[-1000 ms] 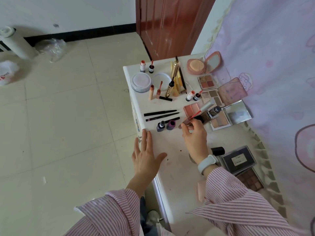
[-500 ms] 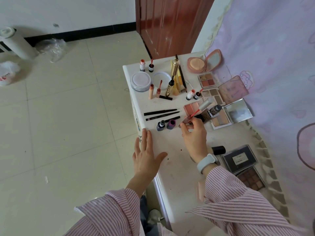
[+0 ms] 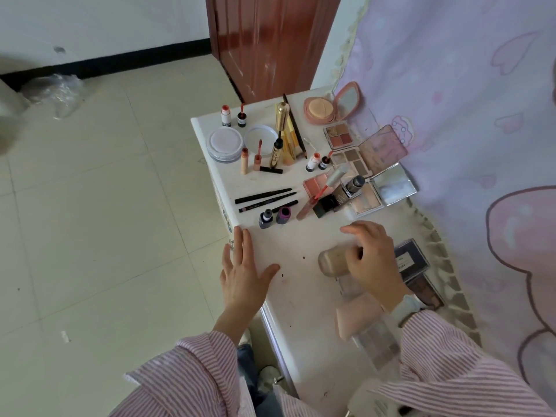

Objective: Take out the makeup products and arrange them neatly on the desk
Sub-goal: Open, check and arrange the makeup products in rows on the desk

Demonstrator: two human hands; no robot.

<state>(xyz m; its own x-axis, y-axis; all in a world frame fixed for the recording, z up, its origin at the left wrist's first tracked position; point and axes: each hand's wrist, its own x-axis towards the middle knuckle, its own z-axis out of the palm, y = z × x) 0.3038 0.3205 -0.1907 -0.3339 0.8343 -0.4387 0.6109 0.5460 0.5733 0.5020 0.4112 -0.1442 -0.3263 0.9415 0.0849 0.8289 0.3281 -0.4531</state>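
Left hand flat on desk edge beside bare desktop.

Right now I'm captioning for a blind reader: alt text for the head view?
A person's right hand reaches onto a beige bottle lying on a white desk, while the left hand rests flat at its edge. Lip glosses, pencils and open palettes lie arranged beyond.
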